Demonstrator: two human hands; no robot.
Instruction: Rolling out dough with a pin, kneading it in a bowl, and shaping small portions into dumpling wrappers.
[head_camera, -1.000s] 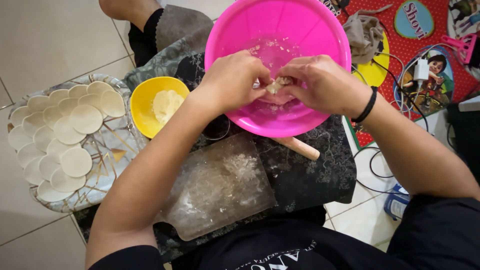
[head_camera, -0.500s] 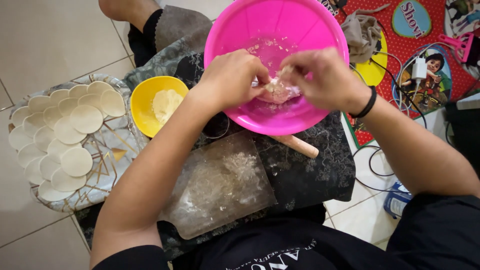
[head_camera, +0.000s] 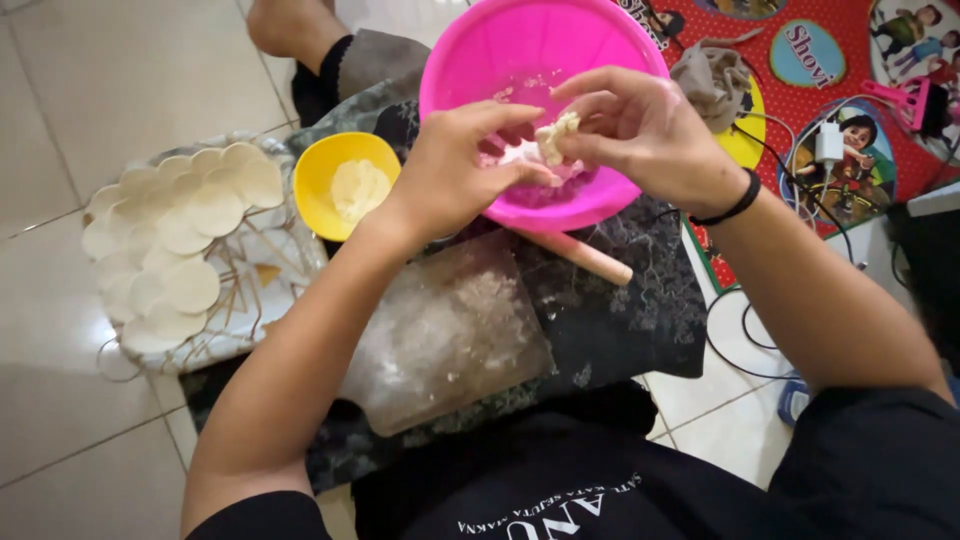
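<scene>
Now pinching a lump (head_camera: 556, 136) of pale dough between both hands, just above the pink bowl (head_camera: 520, 40). With the right hand (head_camera: 650, 130), fingertips closed on the upper side of the lump; with the left hand (head_camera: 455, 165), thumb and fingers closed on its lower side, close to the sticky mass under it. Inside the bowl, more dough (head_camera: 520, 160) stuck to the bottom, plus crumbs on the wall, so some material left to work.

Left of the pink bowl, near it, a yellow bowl (head_camera: 318, 165) with a small heap of flour (head_camera: 358, 188). Further left, on the floor tiles, a tray (head_camera: 270, 290) carrying many thin round discs (head_camera: 190, 235), overlapping in rows. Judging from these, a good part done already, though with free space remaining on the right side of the tray.

In front of the body, a floured plastic sheet (head_camera: 445, 335) on a dark cloth (head_camera: 620, 320), with nothing on it except flour and crumbs. Beside it, partly under the pink bowl, a wooden rolling pin (head_camera: 585, 257), not touched by any hand.

Seems to be somewhere in the middle: many discs made, the lump not yet flattened, more dough waiting in the bowl.
</scene>
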